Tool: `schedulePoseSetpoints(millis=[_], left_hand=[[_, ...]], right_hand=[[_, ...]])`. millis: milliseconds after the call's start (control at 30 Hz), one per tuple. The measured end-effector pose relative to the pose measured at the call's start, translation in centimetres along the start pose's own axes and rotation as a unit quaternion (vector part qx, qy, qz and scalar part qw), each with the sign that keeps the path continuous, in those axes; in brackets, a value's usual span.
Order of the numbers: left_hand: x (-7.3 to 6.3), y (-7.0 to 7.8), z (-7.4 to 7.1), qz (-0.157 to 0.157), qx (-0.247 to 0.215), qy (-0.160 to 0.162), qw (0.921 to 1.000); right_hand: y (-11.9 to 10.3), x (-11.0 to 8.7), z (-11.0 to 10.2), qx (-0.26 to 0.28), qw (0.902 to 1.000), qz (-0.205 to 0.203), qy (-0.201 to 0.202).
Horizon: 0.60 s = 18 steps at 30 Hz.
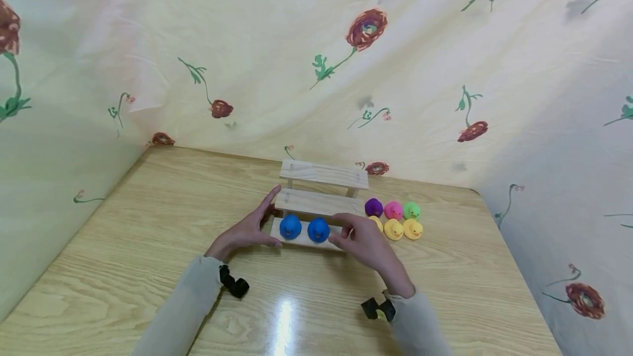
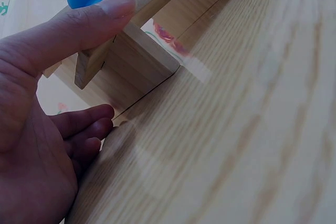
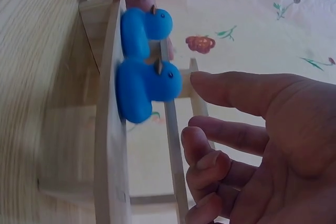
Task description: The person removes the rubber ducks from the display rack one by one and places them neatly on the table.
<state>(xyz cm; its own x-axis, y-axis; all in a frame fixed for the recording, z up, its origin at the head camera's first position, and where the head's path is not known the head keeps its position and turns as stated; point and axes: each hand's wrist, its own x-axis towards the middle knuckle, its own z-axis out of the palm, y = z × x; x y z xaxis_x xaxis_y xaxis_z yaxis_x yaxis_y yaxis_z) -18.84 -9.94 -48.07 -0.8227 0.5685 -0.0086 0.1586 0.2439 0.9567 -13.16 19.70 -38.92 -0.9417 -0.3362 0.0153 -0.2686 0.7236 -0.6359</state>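
Note:
A three-step wooden rack (image 1: pixel 318 202) stands on the table. Two blue rubber ducks, a left duck (image 1: pixel 290 227) and a right duck (image 1: pixel 318 230), sit side by side on its lowest step. My left hand (image 1: pixel 249 229) is spread at the rack's left end, index finger reaching toward the middle step. In the left wrist view its thumb (image 2: pixel 89 27) overlaps the lowest step's edge beside a duck. My right hand (image 1: pixel 363 238) is beside the right duck. The right wrist view shows its thumb (image 3: pixel 236 90) apart from that duck's head, with nothing between thumb and fingers.
Right of the rack, loose rubber ducks stand in two rows: purple (image 1: pixel 373 207), pink (image 1: pixel 393 210) and green (image 1: pixel 411 211) behind, several yellow ones (image 1: pixel 394 229) in front. My right hand partly covers one yellow duck. A flowered cloth (image 1: pixel 277 70) hangs behind the wooden table (image 1: pixel 296 306).

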Motion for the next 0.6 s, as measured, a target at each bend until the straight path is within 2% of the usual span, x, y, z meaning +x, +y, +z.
schedulePoseSetpoints(millis=[333, 600], left_hand=[[0.0, 0.2, 0.0, 0.013, 0.001, -0.003, 0.9999], [-0.1, 0.1, 0.0, 0.002, -0.003, 0.0, 1.0]], right_hand=[[-0.7, 0.8, 1.4, 0.005, 0.9999, 0.006, -0.012], [-0.7, 0.9, 2.3, -0.012, 0.9998, 0.017, -0.005]])
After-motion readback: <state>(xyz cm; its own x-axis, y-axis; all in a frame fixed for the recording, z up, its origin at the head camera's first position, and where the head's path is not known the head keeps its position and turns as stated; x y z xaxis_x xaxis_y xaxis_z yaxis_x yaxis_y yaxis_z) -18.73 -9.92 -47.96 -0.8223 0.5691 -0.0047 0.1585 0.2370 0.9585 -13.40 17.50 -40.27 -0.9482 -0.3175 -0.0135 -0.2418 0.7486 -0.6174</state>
